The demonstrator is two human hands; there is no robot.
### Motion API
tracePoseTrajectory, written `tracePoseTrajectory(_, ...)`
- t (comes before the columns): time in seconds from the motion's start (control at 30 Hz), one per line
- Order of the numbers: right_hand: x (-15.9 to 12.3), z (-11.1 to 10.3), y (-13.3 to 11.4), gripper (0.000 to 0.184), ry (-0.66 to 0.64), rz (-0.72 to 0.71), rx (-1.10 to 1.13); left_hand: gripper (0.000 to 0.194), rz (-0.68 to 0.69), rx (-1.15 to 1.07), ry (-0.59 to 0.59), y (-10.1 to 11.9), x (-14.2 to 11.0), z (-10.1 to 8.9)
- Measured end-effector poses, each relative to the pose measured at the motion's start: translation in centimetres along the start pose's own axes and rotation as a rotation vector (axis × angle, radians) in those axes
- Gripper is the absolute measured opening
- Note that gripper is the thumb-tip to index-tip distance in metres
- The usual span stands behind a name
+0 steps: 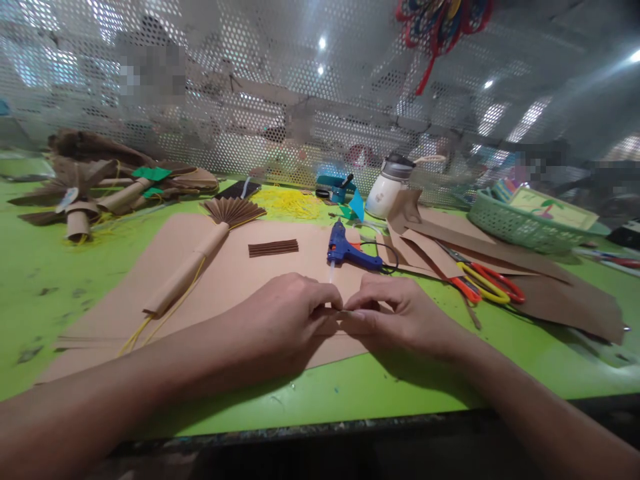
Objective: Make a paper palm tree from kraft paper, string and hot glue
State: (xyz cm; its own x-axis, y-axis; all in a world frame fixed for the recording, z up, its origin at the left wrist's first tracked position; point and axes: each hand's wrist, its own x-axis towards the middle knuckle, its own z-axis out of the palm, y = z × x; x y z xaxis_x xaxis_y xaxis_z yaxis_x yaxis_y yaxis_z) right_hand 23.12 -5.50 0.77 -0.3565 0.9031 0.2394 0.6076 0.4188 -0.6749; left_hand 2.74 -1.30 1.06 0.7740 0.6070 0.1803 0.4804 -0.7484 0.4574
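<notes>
Both hands meet at the front middle of the brown paper sheet [165, 267]. My left hand [295, 313] is closed, its thumb and fingertips pinching one end of a narrow strip of brown paper [343, 313]. Close beside it, my right hand [400, 310] pinches the other end. Most of the strip is hidden by the fingers. Just beyond the hands lies a blue glue gun [343, 247] with a glue stick in its back. A pleated dark brown paper piece [273, 248] rests on the sheet. To its left is a rolled paper tube [187, 270] with a pleated fan [235, 211] at its top and yellow string.
Scissors with red and yellow handles [493, 283] lie on brown paper pieces [565, 300] at right. Behind stand a white bottle [385, 190] and a green basket [525, 223]. Yellow paper shreds [290, 202] and finished paper pieces [83, 213] lie farther back. A perforated metal screen [250, 87] closes the back.
</notes>
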Motion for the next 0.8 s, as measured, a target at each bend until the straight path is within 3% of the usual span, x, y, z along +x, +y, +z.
tracePoseTrajectory(0.2,0.1,-0.1,0.0,0.01,-0.017,-0.044,-0.015,0.022,-0.021,0.04,0.03,0.0,0.1,0.1)
tracePoseTrajectory(0.4,0.3,0.3,-0.2,0.011,0.021,-0.055,-0.036,0.019,0.061,0.061,0.075,0.2,0.5,0.6)
tracePoseTrajectory(0.57,0.3,0.0,-0.2,0.009,-0.02,-0.074,-0.051,0.015,0.073,0.016,0.002,-0.4,0.4,0.0)
tracePoseTrajectory(0.8,0.0,-0.3,0.6,0.011,-0.028,0.027,-0.049,0.017,-0.072,0.036,-0.138,-1.2,0.9,-1.8)
